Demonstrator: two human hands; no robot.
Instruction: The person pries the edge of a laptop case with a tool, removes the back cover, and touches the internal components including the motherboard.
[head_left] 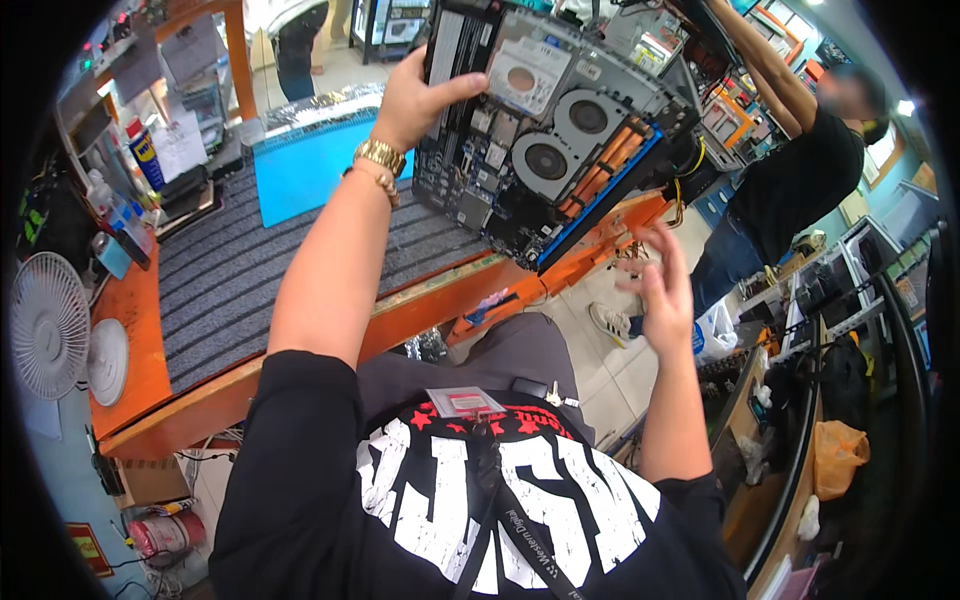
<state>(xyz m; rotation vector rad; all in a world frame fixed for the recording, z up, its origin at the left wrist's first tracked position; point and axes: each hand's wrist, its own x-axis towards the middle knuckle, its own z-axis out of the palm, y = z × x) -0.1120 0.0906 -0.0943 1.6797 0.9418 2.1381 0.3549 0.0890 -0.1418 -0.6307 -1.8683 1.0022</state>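
Note:
An opened laptop base (pixel 500 150) is tilted up over the workbench, its inside facing me. Two round fans, copper heat pipes, a silver drive and a long dark battery show in it. My left hand (pixel 415 105) grips its left edge, thumb across the front; the other fingers are hidden behind. My right hand (pixel 660 290) hangs in the air below and right of the laptop base, apart from it, slightly blurred, with fingers spread and nothing in them. A blue mat (pixel 320 170) lies on the bench behind my left wrist.
The orange bench (pixel 230 415) carries a grey striped mat (pixel 225 290). A white fan (pixel 50 325) and a spray can (pixel 145 155) stand at left. Another person (pixel 790 190) in black stands at right with raised arms. Shelves with an orange bag (pixel 840 455) line the lower right.

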